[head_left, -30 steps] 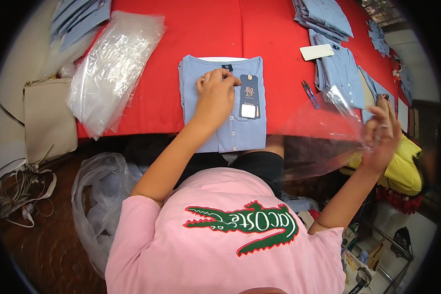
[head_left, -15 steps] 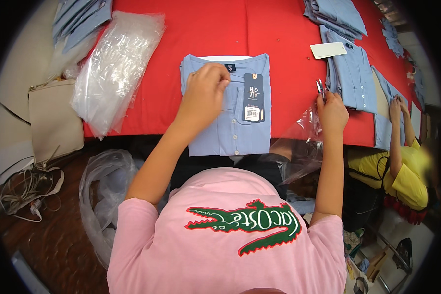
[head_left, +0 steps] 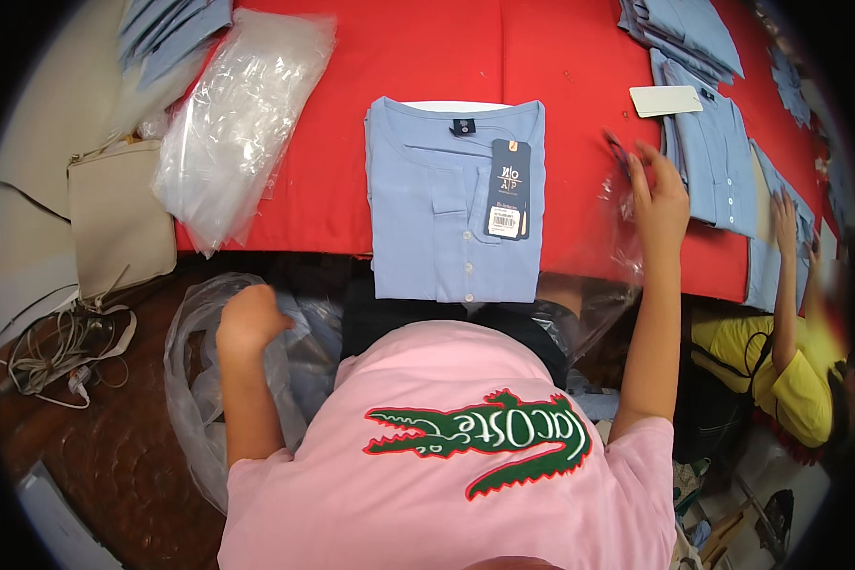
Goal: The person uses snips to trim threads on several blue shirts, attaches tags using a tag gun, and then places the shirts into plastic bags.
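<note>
A folded light blue garment (head_left: pixel 413 237) with a buttoned placket lies at the table's front edge. A dark hang tag (head_left: pixel 509 190) rests on its right side. My left hand (head_left: pixel 250 318) is off the table, above a clear plastic bag (head_left: pixel 188 351). Its fingers look curled, and whatever they may hold is hidden. My right hand (head_left: pixel 659 195) is over the table right of the garment, fingers stretched and apart. Beside its fingertips are blurred dark snips (head_left: pixel 617 148), which look loose from the grip. Clear plastic film (head_left: pixel 610 304) hangs at the table edge below this hand.
Clear plastic sleeves (head_left: pixel 247 114) lie left on the red tablecloth (head_left: pixel 418 47). Folded blue garments (head_left: pixel 717 166) with a pale card (head_left: pixel 666 101) are at right. A beige bag (head_left: pixel 123 218) hangs at far left. A co-worker in yellow (head_left: pixel 798 389) handles garments at right.
My left hand has moved from the garment's neckline down and left, off the table. The right hand's fingers have straightened, and the snips have shifted away toward the left and far side.
</note>
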The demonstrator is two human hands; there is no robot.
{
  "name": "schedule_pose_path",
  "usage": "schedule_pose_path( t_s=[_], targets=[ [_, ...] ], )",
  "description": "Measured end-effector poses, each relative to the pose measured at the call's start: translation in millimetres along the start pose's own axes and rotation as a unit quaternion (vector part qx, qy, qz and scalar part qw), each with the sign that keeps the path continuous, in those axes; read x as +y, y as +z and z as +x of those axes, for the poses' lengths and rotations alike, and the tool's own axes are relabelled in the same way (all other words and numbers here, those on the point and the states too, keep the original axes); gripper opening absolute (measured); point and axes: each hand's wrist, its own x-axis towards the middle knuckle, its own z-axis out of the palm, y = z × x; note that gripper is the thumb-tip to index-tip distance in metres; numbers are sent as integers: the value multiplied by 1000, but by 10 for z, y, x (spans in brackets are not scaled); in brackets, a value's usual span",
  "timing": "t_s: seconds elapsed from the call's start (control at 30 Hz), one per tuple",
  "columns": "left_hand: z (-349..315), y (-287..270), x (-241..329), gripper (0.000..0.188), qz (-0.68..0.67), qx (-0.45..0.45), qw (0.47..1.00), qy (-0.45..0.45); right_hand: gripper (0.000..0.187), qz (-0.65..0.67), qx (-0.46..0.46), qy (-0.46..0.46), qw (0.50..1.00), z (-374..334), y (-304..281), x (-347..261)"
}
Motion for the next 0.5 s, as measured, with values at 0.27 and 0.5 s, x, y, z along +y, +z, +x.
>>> schedule_pose_path(
  t_s=[0.27, 0.5],
  targets=[
    [142, -512, 1066, 22, -460, 186, 823, 278, 32, 129, -37, 105, 985, 433, -217, -403],
    [-18, -663, 2428, 95, -398, 233, 680, 569, 46, 418, -386, 158, 807, -161, -1155, -1106]
  ],
)
